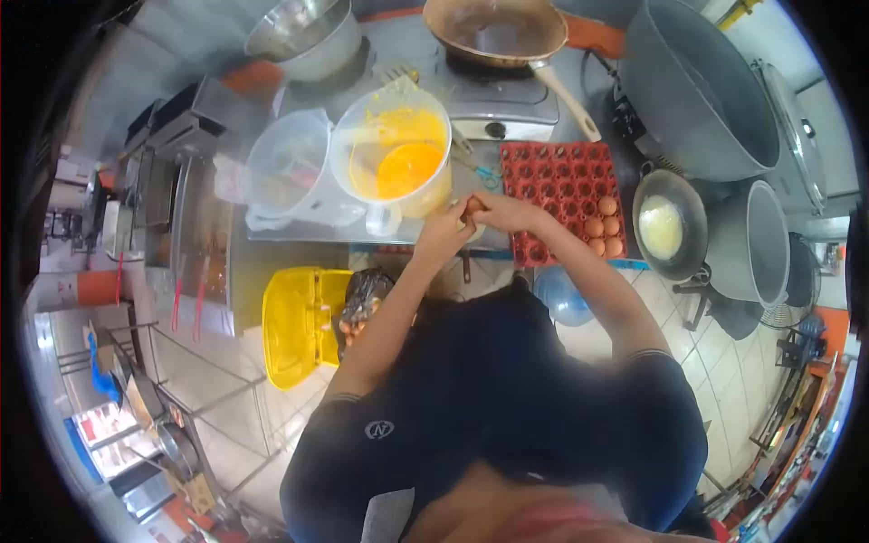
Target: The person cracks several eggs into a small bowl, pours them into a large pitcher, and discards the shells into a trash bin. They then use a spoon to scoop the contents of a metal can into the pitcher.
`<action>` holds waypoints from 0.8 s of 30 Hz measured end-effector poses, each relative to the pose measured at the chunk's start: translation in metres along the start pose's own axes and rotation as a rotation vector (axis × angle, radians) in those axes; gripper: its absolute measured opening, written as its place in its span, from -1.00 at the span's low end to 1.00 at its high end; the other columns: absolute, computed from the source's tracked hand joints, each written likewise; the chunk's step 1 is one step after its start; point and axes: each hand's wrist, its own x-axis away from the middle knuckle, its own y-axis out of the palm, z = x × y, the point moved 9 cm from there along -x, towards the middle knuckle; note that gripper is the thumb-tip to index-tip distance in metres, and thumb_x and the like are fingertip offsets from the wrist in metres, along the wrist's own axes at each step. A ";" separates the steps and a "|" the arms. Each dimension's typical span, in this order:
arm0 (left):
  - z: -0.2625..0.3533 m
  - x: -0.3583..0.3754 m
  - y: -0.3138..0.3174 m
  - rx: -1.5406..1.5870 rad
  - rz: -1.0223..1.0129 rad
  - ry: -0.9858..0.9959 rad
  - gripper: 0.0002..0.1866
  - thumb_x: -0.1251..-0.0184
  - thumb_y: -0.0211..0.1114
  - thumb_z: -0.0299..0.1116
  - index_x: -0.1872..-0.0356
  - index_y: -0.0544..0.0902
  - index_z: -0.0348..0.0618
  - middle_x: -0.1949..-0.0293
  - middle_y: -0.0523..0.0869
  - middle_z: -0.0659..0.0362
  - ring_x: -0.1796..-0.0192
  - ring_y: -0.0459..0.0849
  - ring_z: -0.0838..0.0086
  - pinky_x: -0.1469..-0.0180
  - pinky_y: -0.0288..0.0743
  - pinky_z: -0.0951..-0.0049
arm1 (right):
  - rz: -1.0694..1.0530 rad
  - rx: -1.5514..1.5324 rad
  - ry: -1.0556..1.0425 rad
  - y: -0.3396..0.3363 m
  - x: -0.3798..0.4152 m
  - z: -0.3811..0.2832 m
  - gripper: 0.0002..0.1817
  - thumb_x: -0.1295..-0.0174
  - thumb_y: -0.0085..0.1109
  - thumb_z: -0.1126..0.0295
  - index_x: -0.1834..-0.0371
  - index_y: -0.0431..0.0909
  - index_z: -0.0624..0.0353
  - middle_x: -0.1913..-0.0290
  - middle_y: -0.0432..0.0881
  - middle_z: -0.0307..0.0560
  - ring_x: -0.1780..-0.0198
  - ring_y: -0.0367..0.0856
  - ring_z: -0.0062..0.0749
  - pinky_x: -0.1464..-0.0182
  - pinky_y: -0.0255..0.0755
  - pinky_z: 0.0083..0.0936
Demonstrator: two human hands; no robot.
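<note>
Both my hands meet at the front edge of the worktop, closed around a brown egg (472, 207). My left hand (442, 235) has it from the left, and my right hand (505, 214) pinches it from the right; the fingers cover much of it. Just beyond my left hand stands a translucent plastic pitcher (349, 149) with orange-yellow egg liquid (409, 170) in it and splashes up its inner wall. Beside my right forearm lies a red egg tray (534, 192), mostly bare cups, with several brown eggs (607, 225) in its near right corner.
A second clear pitcher (288, 161) stands left. Behind are a frying pan (493, 27) on a stove and a metal bowl (303, 36). On the right sit a small pan (692, 185) and a large grey pot (697, 100). Below, a yellow bin (294, 328) holds eggshells (356, 328).
</note>
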 end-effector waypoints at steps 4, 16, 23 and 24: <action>-0.005 -0.001 0.004 -0.074 0.087 0.026 -0.51 -0.22 0.40 -0.37 -0.22 0.63 -0.12 0.25 0.74 -0.11 0.24 0.74 -0.02 0.15 0.62 0.11 | 0.055 0.153 0.110 -0.004 -0.004 0.005 -0.50 -0.29 0.08 0.15 -0.20 0.42 0.24 -0.07 0.70 0.25 -0.11 0.68 0.10 -0.19 0.50 -0.20; 0.017 0.017 -0.029 -0.032 0.328 0.050 -0.49 -0.46 0.28 -0.37 -0.41 0.51 -0.06 0.10 0.79 -0.06 0.26 0.78 0.08 0.16 0.67 0.20 | 0.111 -0.265 0.105 -0.016 0.012 0.009 -0.42 -0.42 0.17 0.20 -0.47 0.35 0.10 0.19 0.58 -0.30 0.30 0.49 -0.63 0.28 0.43 -0.60; 0.080 0.065 -0.117 0.195 0.527 0.084 -0.58 -0.39 0.24 -0.46 -0.26 0.60 -0.20 0.14 0.82 0.01 0.22 0.81 0.21 0.14 0.67 0.29 | -0.108 -0.272 -0.286 0.083 -0.021 -0.036 -0.55 -0.33 0.29 0.38 -0.27 0.51 0.22 -0.07 0.67 -0.11 -0.08 0.63 -0.41 -0.08 0.52 -0.43; 0.092 0.071 -0.124 0.184 0.591 0.182 -0.59 -0.37 0.21 -0.49 -0.23 0.62 -0.21 0.14 0.82 0.01 0.19 0.82 0.24 0.10 0.66 0.29 | -0.101 -0.466 -0.281 0.122 -0.032 -0.039 -0.55 -0.31 0.30 0.41 -0.25 0.52 0.24 -0.11 0.66 -0.06 -0.16 0.60 -0.34 -0.18 0.50 -0.40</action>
